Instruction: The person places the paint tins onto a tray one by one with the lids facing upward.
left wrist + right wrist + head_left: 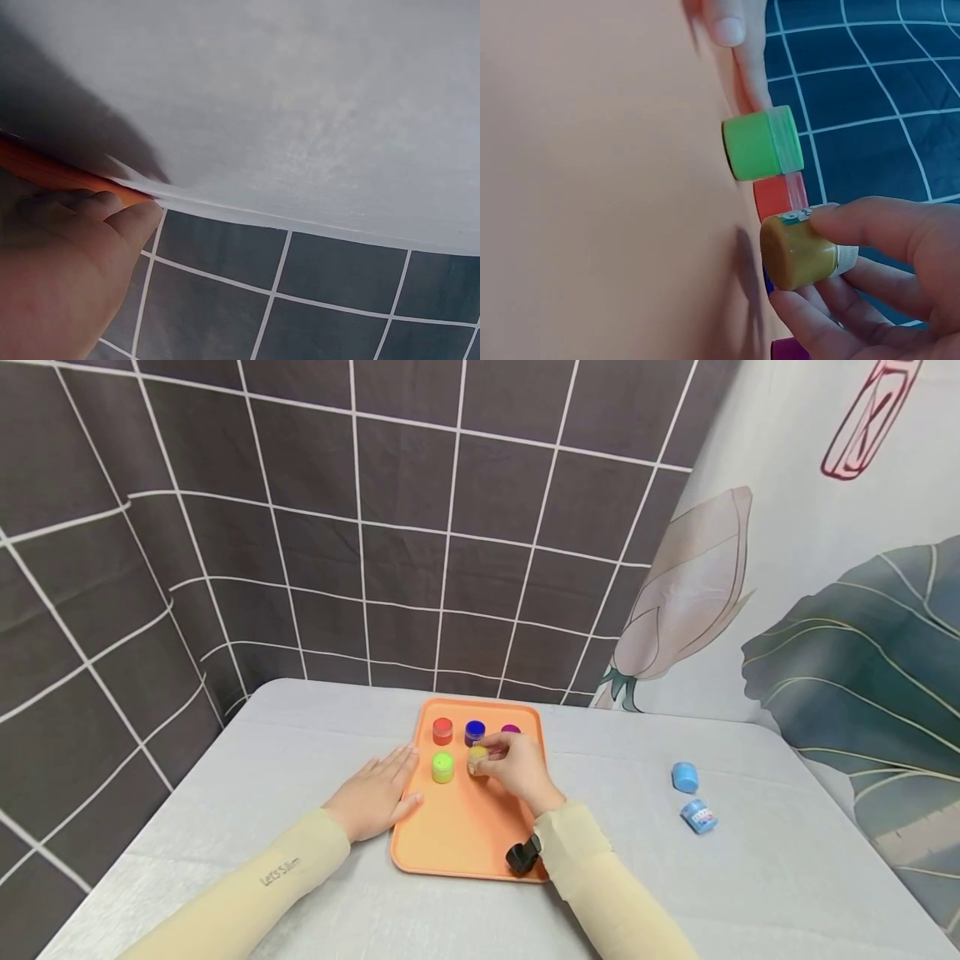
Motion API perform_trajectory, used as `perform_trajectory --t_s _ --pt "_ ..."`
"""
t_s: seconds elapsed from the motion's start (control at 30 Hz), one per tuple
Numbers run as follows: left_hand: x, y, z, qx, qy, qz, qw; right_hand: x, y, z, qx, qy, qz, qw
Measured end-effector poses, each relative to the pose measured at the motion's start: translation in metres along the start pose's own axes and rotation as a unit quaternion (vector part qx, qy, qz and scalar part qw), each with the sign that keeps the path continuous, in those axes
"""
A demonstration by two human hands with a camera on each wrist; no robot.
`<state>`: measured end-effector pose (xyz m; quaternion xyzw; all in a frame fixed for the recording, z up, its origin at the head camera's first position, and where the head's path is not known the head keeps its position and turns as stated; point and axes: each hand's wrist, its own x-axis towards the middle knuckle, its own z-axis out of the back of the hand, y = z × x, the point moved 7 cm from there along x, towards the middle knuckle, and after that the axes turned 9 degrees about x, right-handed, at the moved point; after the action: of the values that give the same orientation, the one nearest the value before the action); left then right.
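Observation:
My right hand (517, 768) pinches a small yellow-brown paint jar (802, 251) between thumb and fingers; its base shows a shadow on the tray below. Along the left rim of the orange tray (457, 843) my left hand (378, 793) lies with fingers straight, touching the edge. A light green jar (442, 767) stands on the tray left of the held one. Behind them are a red jar (442, 732), a dark blue jar (475, 732) and a purple jar (511, 729), the last partly hidden by my right hand.
On the grey tablecloth (615, 860) to the right lie two light blue jars, one (685, 777) behind the other (699, 817). A black wrist device (522, 857) sits under my right wrist. Dark checked cloth (405, 560) rises behind the table's far edge.

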<state>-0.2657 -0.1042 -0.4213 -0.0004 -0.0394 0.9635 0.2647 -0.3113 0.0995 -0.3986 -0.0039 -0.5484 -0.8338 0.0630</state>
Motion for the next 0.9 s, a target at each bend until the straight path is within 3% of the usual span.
perform_trajectory --t_s 0.5,0.9 --pt "0.0002 0.0003 -0.0003 -0.001 -0.004 -0.001 1.0000 -0.0050 0.0043 -0.0034 -0.045 0.021 0.028 0.998" --pt "0.0002 -0.0005 -0.0019 0.004 -0.005 -0.003 1.0000 -0.0065 0.0012 -0.0006 -0.046 0.027 0.021 0.998"
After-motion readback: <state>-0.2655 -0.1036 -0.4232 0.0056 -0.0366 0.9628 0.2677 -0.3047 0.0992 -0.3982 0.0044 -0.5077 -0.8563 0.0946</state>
